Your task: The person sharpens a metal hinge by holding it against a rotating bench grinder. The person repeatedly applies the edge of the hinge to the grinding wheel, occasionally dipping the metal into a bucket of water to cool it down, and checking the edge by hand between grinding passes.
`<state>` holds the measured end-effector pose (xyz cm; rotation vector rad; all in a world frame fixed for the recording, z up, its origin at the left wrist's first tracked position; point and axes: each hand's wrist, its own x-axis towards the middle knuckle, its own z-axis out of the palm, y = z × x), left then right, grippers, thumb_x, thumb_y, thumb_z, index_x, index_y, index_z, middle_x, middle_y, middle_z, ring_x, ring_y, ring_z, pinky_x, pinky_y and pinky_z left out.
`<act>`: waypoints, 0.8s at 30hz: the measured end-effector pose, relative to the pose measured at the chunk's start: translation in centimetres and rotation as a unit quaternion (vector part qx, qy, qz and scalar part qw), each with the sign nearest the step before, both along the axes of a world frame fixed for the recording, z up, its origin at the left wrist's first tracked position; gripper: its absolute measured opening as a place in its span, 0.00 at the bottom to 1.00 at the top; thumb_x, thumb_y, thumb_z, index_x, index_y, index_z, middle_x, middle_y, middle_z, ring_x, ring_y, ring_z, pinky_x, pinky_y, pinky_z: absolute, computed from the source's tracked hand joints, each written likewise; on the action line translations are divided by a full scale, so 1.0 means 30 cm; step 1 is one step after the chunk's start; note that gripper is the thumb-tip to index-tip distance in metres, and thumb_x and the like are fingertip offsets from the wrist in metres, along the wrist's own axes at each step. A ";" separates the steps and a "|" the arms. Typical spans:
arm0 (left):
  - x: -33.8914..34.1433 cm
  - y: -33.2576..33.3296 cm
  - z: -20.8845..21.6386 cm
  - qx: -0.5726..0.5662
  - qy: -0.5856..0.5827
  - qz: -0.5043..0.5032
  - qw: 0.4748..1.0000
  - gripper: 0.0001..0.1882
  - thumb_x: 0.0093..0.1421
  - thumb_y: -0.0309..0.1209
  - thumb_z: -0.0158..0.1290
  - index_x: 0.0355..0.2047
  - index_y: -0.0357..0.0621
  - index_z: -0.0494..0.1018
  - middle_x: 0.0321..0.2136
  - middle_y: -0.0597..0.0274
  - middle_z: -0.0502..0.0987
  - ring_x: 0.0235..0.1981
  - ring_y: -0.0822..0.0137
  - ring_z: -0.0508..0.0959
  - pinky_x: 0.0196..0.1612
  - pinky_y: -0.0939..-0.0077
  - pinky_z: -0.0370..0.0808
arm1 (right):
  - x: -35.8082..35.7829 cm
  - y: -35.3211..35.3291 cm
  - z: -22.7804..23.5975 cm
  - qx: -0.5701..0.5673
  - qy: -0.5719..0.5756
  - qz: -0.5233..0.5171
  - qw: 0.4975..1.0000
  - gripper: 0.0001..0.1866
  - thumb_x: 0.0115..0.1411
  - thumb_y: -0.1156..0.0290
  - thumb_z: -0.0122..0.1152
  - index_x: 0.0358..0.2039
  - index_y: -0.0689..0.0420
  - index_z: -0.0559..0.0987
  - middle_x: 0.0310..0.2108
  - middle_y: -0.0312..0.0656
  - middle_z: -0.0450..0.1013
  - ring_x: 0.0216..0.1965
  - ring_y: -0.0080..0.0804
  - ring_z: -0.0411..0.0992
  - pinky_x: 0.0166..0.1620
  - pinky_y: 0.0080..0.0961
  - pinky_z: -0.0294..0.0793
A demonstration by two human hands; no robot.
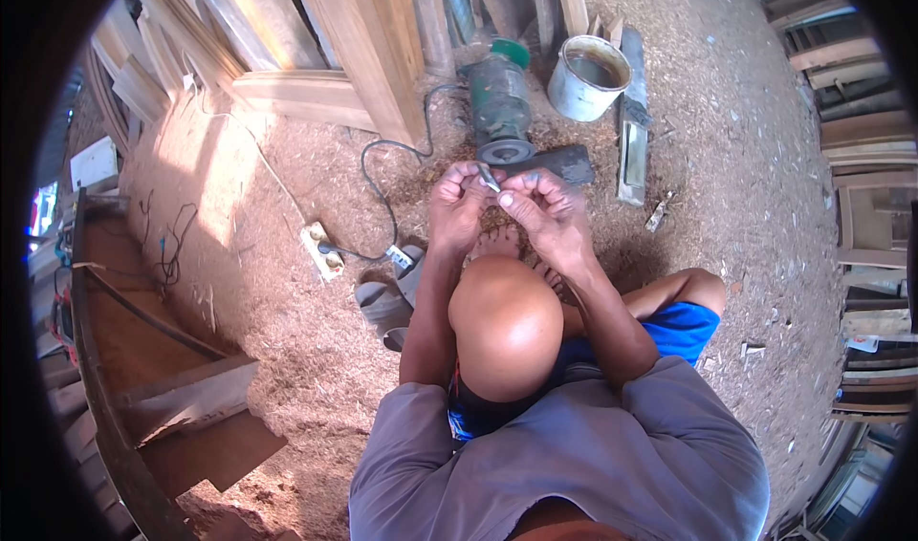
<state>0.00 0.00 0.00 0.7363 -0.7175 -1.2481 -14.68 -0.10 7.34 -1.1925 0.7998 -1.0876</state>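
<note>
Both hands meet in front of my raised knee, close to a green bench grinder. A small, shiny metal piece, shaped like a short bit, is pinched between the fingers of my left hand. My right hand is closed too, its thumb and fingertips at the lower end of the same piece. The fingers partly cover it, so its exact kind is unclear. Just beyond the fingertips is the grinder's round grey wheel. A dark flat block lies beside that wheel.
A white bucket holding brownish liquid stands right of the grinder, near a flat sharpening-stone-like bar. The grinder's black cord runs to a power strip. Sandals lie left of my knee. Wood frames lean behind; shavings cover the floor.
</note>
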 end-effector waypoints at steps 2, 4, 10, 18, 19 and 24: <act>-0.002 0.000 0.003 -0.005 0.002 0.003 1.000 0.05 0.64 0.23 0.48 0.41 0.38 0.68 0.37 0.52 0.78 0.37 0.66 0.79 0.40 0.71 0.79 | 0.003 0.001 -0.001 0.000 -0.013 -0.006 1.000 0.05 0.58 0.76 0.62 0.35 0.61 0.77 0.28 0.31 0.73 0.30 0.14 0.67 0.35 0.14 0.68; -0.006 0.007 0.003 -0.002 0.003 0.002 1.000 0.05 0.64 0.23 0.47 0.41 0.38 0.68 0.37 0.52 0.78 0.36 0.67 0.79 0.40 0.71 0.79 | 0.001 0.006 -0.013 0.004 -0.015 -0.004 1.000 0.05 0.58 0.77 0.62 0.35 0.61 0.77 0.28 0.31 0.73 0.30 0.14 0.67 0.35 0.14 0.68; 0.004 0.008 0.015 0.001 0.012 -0.008 1.000 0.05 0.64 0.22 0.47 0.40 0.38 0.68 0.37 0.53 0.78 0.36 0.67 0.79 0.40 0.70 0.79 | 0.004 0.002 -0.009 0.014 -0.009 -0.001 1.000 0.05 0.58 0.76 0.62 0.36 0.61 0.77 0.27 0.32 0.74 0.29 0.14 0.68 0.34 0.13 0.69; 0.031 -0.015 0.059 -0.030 -0.049 -0.003 0.998 0.08 0.64 0.22 0.46 0.43 0.35 0.70 0.40 0.52 0.78 0.38 0.67 0.78 0.44 0.73 0.77 | -0.048 -0.044 -0.045 0.274 -0.218 0.139 0.926 0.09 0.59 0.78 0.60 0.40 0.60 0.77 0.30 0.38 0.76 0.28 0.20 0.73 0.34 0.16 0.75; 0.036 -0.021 0.068 -0.032 -0.029 -0.014 0.999 0.09 0.64 0.23 0.47 0.44 0.36 0.70 0.41 0.52 0.77 0.40 0.67 0.78 0.45 0.71 0.76 | -0.042 -0.046 -0.061 0.253 -0.208 0.122 0.937 0.09 0.58 0.79 0.60 0.40 0.60 0.77 0.30 0.38 0.76 0.28 0.19 0.72 0.33 0.15 0.73; 0.059 -0.019 0.137 -0.028 0.032 -0.087 0.995 0.11 0.65 0.25 0.47 0.46 0.36 0.72 0.42 0.55 0.77 0.41 0.68 0.77 0.46 0.71 0.75 | -0.025 -0.035 -0.097 0.173 -0.108 0.049 0.978 0.08 0.58 0.81 0.60 0.39 0.62 0.78 0.31 0.36 0.75 0.29 0.16 0.69 0.34 0.14 0.70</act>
